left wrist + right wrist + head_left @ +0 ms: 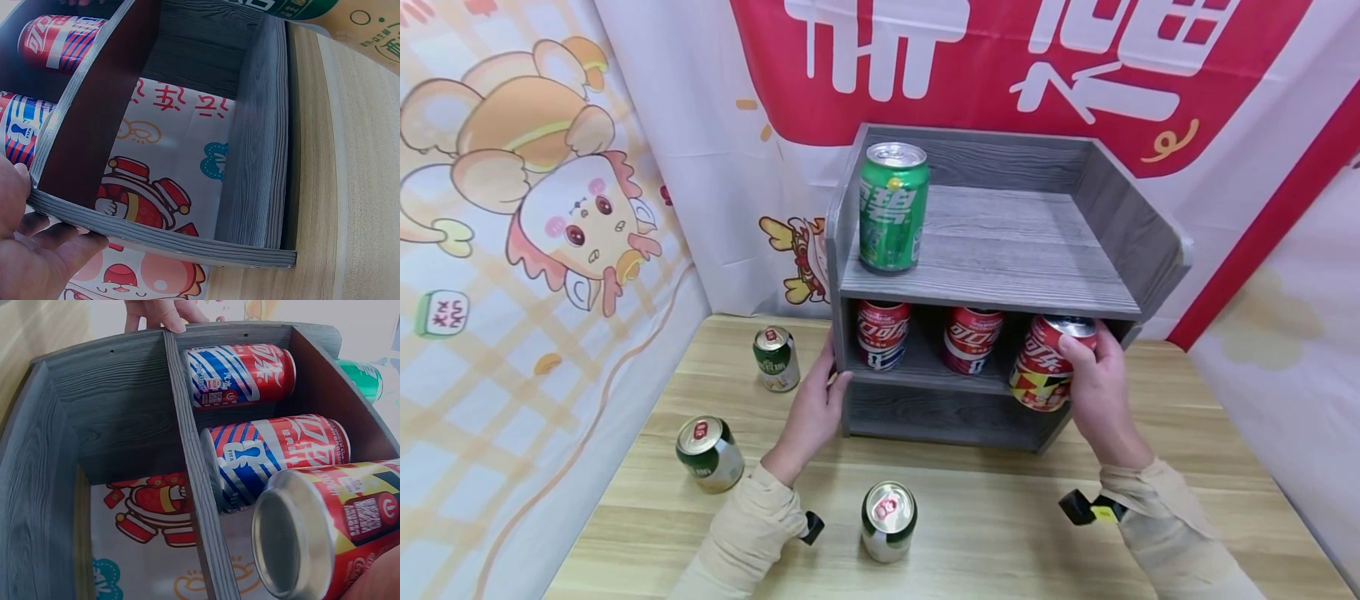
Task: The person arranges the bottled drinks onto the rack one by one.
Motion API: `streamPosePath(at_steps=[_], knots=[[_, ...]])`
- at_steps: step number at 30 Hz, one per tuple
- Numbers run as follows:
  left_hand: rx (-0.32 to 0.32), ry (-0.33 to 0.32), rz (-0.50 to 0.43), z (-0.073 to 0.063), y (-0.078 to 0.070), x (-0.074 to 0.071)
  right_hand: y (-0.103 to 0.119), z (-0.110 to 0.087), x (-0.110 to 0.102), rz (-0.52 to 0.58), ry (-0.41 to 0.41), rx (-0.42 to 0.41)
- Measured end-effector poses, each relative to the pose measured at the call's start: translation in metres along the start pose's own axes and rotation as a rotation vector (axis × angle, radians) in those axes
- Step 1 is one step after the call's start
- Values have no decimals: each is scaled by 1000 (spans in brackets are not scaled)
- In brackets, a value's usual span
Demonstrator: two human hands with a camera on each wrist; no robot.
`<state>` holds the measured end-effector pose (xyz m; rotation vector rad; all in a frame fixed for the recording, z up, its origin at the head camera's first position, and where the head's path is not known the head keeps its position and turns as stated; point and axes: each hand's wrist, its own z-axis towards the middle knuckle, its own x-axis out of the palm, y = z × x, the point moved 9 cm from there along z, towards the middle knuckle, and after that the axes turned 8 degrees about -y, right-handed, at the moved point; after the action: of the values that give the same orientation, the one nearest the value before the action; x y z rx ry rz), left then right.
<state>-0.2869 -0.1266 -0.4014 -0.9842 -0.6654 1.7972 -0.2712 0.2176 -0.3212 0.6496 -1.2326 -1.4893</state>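
Note:
My right hand (pixel 1101 392) grips a red cola can (pixel 1045 362) with a yellow and black pattern at the right front of the middle shelf. In the right wrist view this can (pixel 331 531) is tilted, its silver bottom showing. Two other red cola cans, one at the left (pixel 883 333) and one in the middle (pixel 972 340), stand on that shelf of the grey wooden rack (pixel 1000 242). Against the rack's left side panel rests my left hand (pixel 816 400), its thumb at the front edge. A green soda can (pixel 893 208) stands on the top board.
Three green and white cans stand on the wooden table (pixel 1000 517): one near the rack's left side (pixel 777 358), one farther left (pixel 709 454) and one in front (pixel 889 521). The rack's bottom compartment (pixel 947 414) lies below the cola cans. Printed cloth (pixel 700 100) hangs behind.

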Motion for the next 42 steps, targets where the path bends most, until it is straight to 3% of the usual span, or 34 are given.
streamPosePath(at_steps=[4,8,14,25,42], knots=[[-7,-5,-5,0,0,-1,-2,2,3,97,-41,21],[-10,-5,-11,0,0,-1,-4,4,5,124,-86,45],[-2,-7,-7,0,-1,-1,-8,10,7,59,-130,57],[-18,2,-10,0,0,0,-17,22,4,-63,-136,-17],[-20,3,-15,1,3,2,-29,28,2,-92,-118,-51]])
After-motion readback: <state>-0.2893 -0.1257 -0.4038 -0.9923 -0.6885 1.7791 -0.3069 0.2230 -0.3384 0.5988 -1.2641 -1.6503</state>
